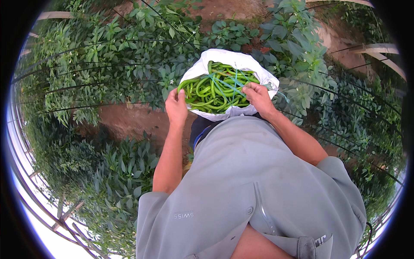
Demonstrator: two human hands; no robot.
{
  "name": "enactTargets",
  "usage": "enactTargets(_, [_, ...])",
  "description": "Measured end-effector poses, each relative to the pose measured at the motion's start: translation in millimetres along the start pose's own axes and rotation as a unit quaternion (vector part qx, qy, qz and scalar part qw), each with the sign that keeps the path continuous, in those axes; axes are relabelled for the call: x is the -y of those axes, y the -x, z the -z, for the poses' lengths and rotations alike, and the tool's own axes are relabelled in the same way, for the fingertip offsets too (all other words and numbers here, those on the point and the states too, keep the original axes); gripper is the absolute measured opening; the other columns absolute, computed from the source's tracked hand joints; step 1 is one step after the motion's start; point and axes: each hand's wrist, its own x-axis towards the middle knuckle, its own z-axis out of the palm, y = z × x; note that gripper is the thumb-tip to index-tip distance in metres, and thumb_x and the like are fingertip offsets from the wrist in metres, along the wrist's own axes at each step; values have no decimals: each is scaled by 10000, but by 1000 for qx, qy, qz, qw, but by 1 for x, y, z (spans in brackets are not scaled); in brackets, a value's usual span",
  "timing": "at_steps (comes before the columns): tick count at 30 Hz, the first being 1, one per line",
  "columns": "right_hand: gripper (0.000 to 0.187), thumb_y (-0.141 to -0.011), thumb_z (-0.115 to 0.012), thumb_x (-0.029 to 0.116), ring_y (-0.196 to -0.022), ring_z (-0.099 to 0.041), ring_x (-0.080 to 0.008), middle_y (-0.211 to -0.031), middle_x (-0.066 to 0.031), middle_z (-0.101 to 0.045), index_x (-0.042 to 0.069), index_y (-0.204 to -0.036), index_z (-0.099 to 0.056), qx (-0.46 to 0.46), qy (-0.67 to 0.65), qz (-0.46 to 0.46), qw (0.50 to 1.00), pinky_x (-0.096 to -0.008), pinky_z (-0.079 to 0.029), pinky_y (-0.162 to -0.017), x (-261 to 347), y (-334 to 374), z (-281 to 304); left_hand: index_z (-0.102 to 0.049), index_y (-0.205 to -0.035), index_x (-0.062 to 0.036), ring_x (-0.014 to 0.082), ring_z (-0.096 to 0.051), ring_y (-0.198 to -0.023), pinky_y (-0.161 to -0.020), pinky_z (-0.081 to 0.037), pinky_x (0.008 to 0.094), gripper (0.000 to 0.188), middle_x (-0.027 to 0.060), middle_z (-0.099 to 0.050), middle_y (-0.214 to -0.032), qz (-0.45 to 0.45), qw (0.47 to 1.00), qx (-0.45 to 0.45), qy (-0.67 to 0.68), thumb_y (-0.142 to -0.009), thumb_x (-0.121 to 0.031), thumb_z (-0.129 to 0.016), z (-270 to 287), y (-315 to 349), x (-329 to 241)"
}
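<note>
A white sack point(202, 64) full of long green chili peppers point(211, 90) is in front of my body, its mouth wide and facing up. Blue-green string point(235, 82) criss-crosses over the peppers. My left hand point(176, 107) grips the sack's left rim, with the thumb inside by the peppers and the fingers outside, partly hidden. At the right side of the mouth, my right hand point(258, 98) is closed in a pinch where the string runs over the peppers. A loose end of string hangs past the sack's right edge.
Leafy pepper plants point(99, 56) grow in rows on both sides, with more plants point(293, 39) beyond the sack. Thin dark lines point(345, 99) run through the rows. Bare brown soil point(133, 123) shows between them. Pale curved frame bars point(379, 49) stand at the edges.
</note>
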Motion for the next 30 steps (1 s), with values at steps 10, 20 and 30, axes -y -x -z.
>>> enactTargets(10, [176, -1022, -693, 155, -672, -476, -59, -739, 48, -586, 5, -945, -746, 0, 15, 5, 1000, -276, -393, -613, -3, -2, 2, -734, -1202, 40, 252, -750, -892, -815, -591, 392, 301, 194, -766, -1063, -13, 1000, 2, -17, -1022, -201, -741, -2, 16, -44])
enactTargets(20, [185, -1025, -695, 160, -683, -486, -50, -740, 47, -595, 2, -943, -743, -11, 27, 24, 999, -279, -402, -616, -6, -2, 4, -722, -1209, 86, 126, -657, -823, -759, -550, 299, 288, 70, -749, -994, -56, 996, -70, 18, -1035, -142, -753, 15, 48, -55])
enactTargets(30, [174, -1042, -679, 158, -670, -447, -44, -746, 69, -563, 25, -944, -732, -11, 45, 39, 998, -265, -367, -604, -5, -2, 0, -740, -1223, 45, 107, -643, -853, -759, -536, 282, 273, 56, -736, -992, -96, 985, -126, -64, -1063, -176, -730, 43, 64, -58])
